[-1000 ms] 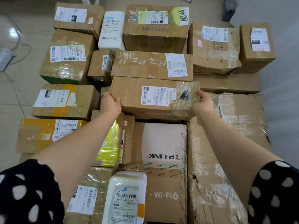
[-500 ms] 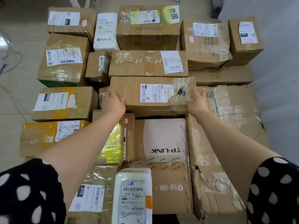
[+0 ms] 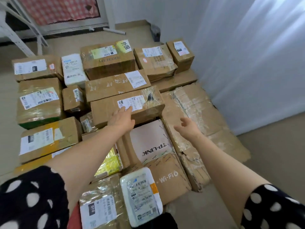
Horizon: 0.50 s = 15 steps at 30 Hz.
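A long brown cardboard parcel (image 3: pixel 105 109) with a white shipping label and clear tape lies across the middle of a pile of parcels on the floor. My left hand (image 3: pixel 121 118) lies flat on its top near the label, fingers straight. Off the parcel, my right hand (image 3: pixel 188 126) hovers with loosely spread fingers over a wide taped carton (image 3: pixel 194 104) at the right and holds nothing. A TP-LINK box (image 3: pixel 151 142) lies just below the long parcel, between my forearms.
Several taped cartons and white mailer bags (image 3: pixel 142 195) crowd the floor, with a WETCODE box (image 3: pixel 109 63) at the back. A white curtain (image 3: pixel 255 55) hangs at the right. Bare floor (image 3: pixel 272 146) shows to the right. White metal rack legs (image 3: pixel 19 35) stand back left.
Both hands have left the ends of the long parcel. The left hand slid onto its top; the right hand pulled back and opened in the air. The view lifted and turned right.
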### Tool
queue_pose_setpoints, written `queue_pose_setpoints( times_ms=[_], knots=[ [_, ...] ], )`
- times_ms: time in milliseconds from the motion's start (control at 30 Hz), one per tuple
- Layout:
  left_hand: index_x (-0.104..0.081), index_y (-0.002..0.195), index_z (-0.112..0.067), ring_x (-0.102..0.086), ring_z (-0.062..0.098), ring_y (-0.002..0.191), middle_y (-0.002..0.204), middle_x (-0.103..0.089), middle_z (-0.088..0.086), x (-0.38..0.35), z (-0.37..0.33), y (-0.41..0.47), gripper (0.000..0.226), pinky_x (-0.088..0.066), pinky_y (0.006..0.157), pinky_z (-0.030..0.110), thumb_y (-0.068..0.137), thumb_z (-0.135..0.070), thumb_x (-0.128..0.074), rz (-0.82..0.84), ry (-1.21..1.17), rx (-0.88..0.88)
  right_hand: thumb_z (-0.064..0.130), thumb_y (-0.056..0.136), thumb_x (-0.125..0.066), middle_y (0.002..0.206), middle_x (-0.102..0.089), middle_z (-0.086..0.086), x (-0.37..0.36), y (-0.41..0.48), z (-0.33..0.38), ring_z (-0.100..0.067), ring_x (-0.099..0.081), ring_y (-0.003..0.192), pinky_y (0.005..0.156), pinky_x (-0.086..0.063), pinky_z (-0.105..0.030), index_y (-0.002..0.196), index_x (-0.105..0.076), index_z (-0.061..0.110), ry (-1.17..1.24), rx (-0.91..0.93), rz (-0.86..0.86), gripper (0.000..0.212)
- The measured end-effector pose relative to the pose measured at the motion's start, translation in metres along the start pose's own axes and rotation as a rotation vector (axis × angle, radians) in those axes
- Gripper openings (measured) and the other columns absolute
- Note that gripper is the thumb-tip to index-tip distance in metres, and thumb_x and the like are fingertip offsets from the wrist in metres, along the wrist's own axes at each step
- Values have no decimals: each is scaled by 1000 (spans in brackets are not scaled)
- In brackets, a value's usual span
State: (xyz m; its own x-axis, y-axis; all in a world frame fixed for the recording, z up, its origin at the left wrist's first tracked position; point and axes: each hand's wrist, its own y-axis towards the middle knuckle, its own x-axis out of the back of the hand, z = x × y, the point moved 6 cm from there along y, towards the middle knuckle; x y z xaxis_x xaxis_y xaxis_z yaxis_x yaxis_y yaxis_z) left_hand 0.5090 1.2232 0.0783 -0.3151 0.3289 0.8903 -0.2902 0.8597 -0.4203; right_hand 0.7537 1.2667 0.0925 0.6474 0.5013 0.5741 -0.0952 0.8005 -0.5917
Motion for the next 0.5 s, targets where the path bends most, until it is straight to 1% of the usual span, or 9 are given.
queue_pose_setpoints(
  times_ms=[100,133,200,300,367,433,500],
  knots=[
    [-30,146,-20,-37,31,132,143,-41,10,8,-32,-24,59,-32,109,43,92,-35,-49,14,84,-149,29,93,-58,150,-37,-7,15,-39,-22,-25,-40,134,111,-34,-39,148,-30,14,-12,-39,-30,64],
    [-31,145,-21,-39,31,130,141,-44,9,10,-43,-33,59,-32,108,44,91,-36,-50,17,110,-196,30,93,-58,150,-37,-6,19,-53,-30,-25,-41,133,109,-35,-37,148,-30,15,-21,-50,-46,63],
    [-26,148,-24,-36,29,134,146,-40,7,13,-62,-55,63,-29,111,46,91,-38,-50,18,169,-275,32,93,-58,150,-37,-5,28,-84,-46,-23,-43,131,104,-39,-35,148,-30,16,-18,-65,-82,64],
    [-22,150,-28,-31,27,138,150,-35,4,15,-87,-95,65,-24,114,45,91,-37,-48,-15,244,-386,32,93,-59,152,-34,-4,36,-134,-72,-20,-46,129,93,-41,-27,149,-27,14,26,-59,-163,67],
    [-24,150,-29,-31,26,137,149,-37,3,12,-99,-127,65,-23,114,47,90,-41,-48,-43,293,-456,33,91,-61,152,-34,-5,34,-171,-93,-21,-42,133,94,-38,-26,149,-27,13,72,-75,-206,70],
    [-23,150,-30,-28,25,140,152,-33,2,3,-107,-164,66,-19,115,48,91,-44,-49,-11,355,-523,35,89,-63,151,-37,-4,27,-210,-118,-21,-40,135,100,-36,-27,148,-29,13,73,-117,-239,72],
    [-20,150,-30,-24,25,141,154,-28,2,-8,-116,-202,67,-17,115,48,92,-45,-49,28,420,-620,35,87,-65,149,-40,-4,19,-250,-144,-21,-41,133,96,-36,-23,147,-30,12,85,-159,-271,74]
  ],
)
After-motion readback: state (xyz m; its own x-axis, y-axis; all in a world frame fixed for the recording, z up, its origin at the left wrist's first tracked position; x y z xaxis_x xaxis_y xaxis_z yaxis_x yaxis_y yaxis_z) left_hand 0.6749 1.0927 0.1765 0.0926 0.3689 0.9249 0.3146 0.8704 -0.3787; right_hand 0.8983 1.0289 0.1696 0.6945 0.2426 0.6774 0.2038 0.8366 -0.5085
